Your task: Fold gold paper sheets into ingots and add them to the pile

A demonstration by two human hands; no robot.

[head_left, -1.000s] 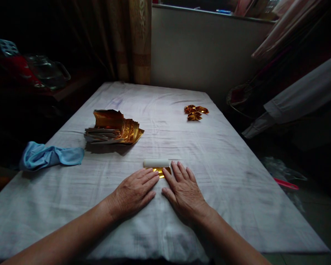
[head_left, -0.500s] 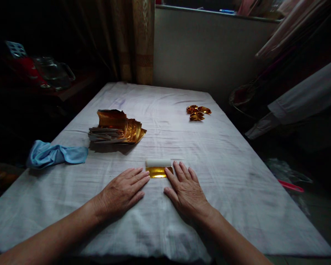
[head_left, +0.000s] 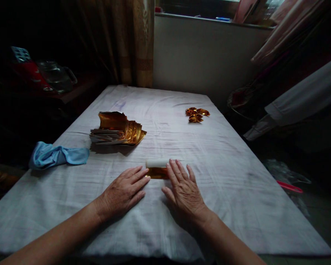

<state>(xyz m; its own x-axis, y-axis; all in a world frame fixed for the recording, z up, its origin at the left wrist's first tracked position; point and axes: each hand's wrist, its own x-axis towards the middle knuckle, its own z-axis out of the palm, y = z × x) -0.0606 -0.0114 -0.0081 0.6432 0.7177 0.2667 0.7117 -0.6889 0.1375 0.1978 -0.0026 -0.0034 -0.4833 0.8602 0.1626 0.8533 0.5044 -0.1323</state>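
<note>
A sheet of gold foil paper lies in front of me, its far part showing white and its near part shiny gold. My left hand rests flat with fingers stretched out, the fingertips on the sheet's left end. Over the right end lies my right hand, fingers extended and thumb apart, hiding that end. Beyond my left hand sits a fanned stack of gold foil paper. Several folded gold foil pieces are grouped at the far right of the table.
A white cloth covers the table. A crumpled blue cloth lies at its left edge. Farther left, a glass jug stands on a dark side surface. Clothes hang at the right, with a red handle lower down.
My right hand has slid slightly left, further over the sheet's right end. My left hand has hardly moved. The view has tilted up a little.
</note>
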